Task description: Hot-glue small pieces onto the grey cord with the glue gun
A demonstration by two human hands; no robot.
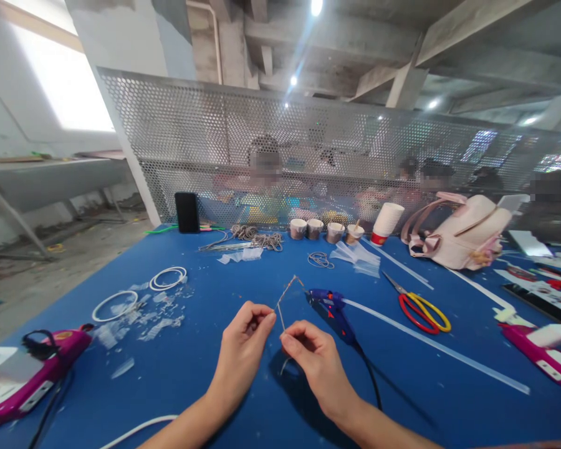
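Near the middle of the blue table, my left hand pinches one part of a thin, bent wire-like piece. My right hand is closed on its lower right part, with a loose end hanging below the fingers. The piece rises to a peak above both hands. Just right of it lies a blue glue gun, its nozzle toward the piece and a long clear glue stick running out of its back. Both hands are apart from the glue gun.
White rings and clear scraps lie left. Grey cord, small cups, stacked paper cups and a pink bag line the back. Scissors lie right. Magenta power strips sit at both sides. People are behind the mesh screen.
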